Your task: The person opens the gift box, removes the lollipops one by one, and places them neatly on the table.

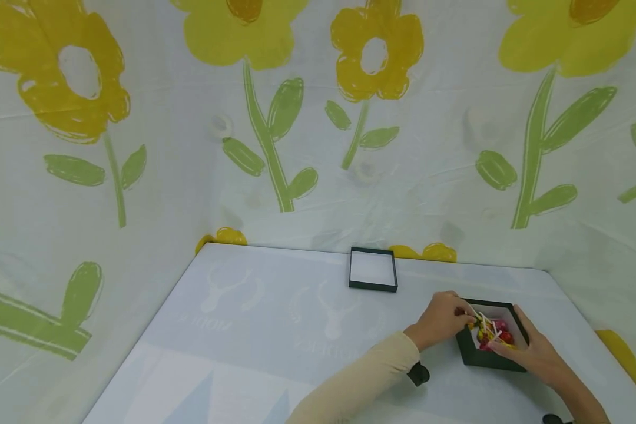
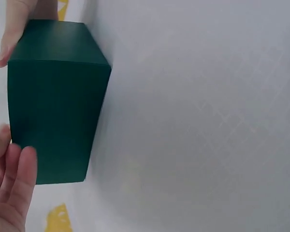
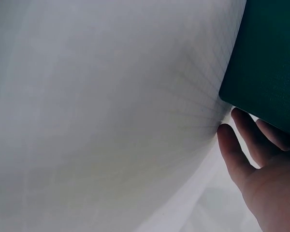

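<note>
A dark green box [image 1: 490,358] with a pale inside stands at the table's right, holding several lollipops [image 1: 500,337] in bright wrappers with white sticks. My left hand [image 1: 444,318] reaches over its left rim, thumb and forefinger pinching a lollipop by the stick. In the left wrist view, other fingers [image 2: 25,169] of that hand lie beside the box wall. My right hand [image 1: 537,353] holds the box at its right side, thumb over the front rim. The right wrist view has its fingers [image 3: 237,150] spread at the box's edge.
A shallow dark-rimmed lid [image 1: 373,287] lies at the table's back edge, white inside facing up. Flower-printed cloth [image 1: 413,176] hangs behind the table [image 1: 233,330] and along its sides. Dark wrist straps [image 1: 418,374] show below the hands.
</note>
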The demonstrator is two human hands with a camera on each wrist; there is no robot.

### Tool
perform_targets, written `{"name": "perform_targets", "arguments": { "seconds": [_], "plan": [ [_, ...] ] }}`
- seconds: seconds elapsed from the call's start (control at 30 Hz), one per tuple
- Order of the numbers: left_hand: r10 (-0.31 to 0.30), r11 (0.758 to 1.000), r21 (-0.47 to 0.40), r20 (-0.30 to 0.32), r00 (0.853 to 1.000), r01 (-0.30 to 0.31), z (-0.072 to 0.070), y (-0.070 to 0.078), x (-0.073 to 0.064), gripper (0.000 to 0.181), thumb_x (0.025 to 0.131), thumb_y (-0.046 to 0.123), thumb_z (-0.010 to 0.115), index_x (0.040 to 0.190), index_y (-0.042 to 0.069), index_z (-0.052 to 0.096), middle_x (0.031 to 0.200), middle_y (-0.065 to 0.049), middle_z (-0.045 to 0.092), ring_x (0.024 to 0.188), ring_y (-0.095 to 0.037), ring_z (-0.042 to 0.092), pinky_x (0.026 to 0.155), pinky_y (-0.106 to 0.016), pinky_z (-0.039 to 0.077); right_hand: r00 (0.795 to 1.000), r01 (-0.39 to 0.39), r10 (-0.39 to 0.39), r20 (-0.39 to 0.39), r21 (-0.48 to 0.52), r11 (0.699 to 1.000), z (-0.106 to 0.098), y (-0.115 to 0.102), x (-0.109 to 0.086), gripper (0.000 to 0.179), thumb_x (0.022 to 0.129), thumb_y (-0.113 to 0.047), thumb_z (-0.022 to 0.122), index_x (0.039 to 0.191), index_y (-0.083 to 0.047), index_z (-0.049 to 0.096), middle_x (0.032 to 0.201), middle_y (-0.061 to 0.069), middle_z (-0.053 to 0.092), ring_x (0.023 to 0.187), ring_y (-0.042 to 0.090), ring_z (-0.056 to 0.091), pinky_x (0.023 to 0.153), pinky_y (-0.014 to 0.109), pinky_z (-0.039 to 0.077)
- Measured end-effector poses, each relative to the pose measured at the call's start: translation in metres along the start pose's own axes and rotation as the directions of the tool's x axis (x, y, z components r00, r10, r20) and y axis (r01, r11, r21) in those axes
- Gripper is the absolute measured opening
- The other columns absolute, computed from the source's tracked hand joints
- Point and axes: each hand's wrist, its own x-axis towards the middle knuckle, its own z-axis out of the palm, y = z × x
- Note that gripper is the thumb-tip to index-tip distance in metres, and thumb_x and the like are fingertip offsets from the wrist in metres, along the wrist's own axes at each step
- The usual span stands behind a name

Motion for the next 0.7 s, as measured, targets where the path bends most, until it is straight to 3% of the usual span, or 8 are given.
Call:
{"name": "perform_targets", "arguments": {
  "seconds": [0.1, 0.27, 0.47, 0.7],
  "plan": [
    [-0.042, 0.993, -0.111, -0.025, 0.999, 0.039, 0.0, -0.002, -0.003, 0.009, 0.087, 0.015, 0.069, 0.091, 0.011, 0.076, 0.082, 0.011, 0.063, 0.07, 0.009, 0.046, 0.059, -0.004, 0.04, 1.0, -0.003, 0.003, -0.002, -0.005, 1.0, 0.001, 0.0, 0.0, 0.11, 0.088, -0.05, 0.059, 0.143, -0.006, -0.024, 0.143, 0.043, -0.003, 0.125, 0.065, 0.01, 0.09, 0.074, 0.027],
    [-0.119, 0.961, -0.256, -0.023, 0.993, 0.109, -0.005, -0.004, -0.007, 0.006, 0.086, 0.012, 0.069, 0.09, 0.009, 0.073, 0.079, 0.013, 0.063, 0.068, 0.007, 0.05, 0.058, -0.007, 0.044, 1.0, -0.016, 0.016, -0.002, -0.015, 1.0, 0.0, 0.0, 0.001, 0.11, 0.088, -0.052, 0.059, 0.143, -0.005, -0.024, 0.143, 0.043, -0.004, 0.124, 0.065, 0.009, 0.091, 0.074, 0.026],
    [-0.182, 0.94, -0.292, 0.007, 0.983, 0.177, -0.011, -0.002, -0.01, 0.005, 0.085, 0.009, 0.069, 0.087, 0.009, 0.074, 0.074, 0.014, 0.061, 0.068, 0.005, 0.051, 0.059, -0.009, 0.045, 0.999, -0.037, 0.037, 0.018, -0.011, 0.999, -0.001, 0.0, 0.0, 0.111, 0.088, -0.054, 0.058, 0.142, -0.005, -0.025, 0.143, 0.042, -0.007, 0.125, 0.065, 0.006, 0.092, 0.075, 0.023],
    [-0.219, 0.941, -0.272, -0.039, 0.975, 0.2, -0.012, -0.001, -0.012, 0.008, 0.084, 0.004, 0.07, 0.085, 0.01, 0.075, 0.075, 0.014, 0.063, 0.067, 0.006, 0.052, 0.059, -0.008, 0.045, 0.999, -0.032, 0.032, 0.013, -0.012, 0.999, 0.001, 0.0, -0.001, 0.111, 0.088, -0.054, 0.057, 0.142, -0.006, -0.026, 0.143, 0.041, -0.009, 0.124, 0.065, 0.006, 0.09, 0.075, 0.023]
  ]
}}
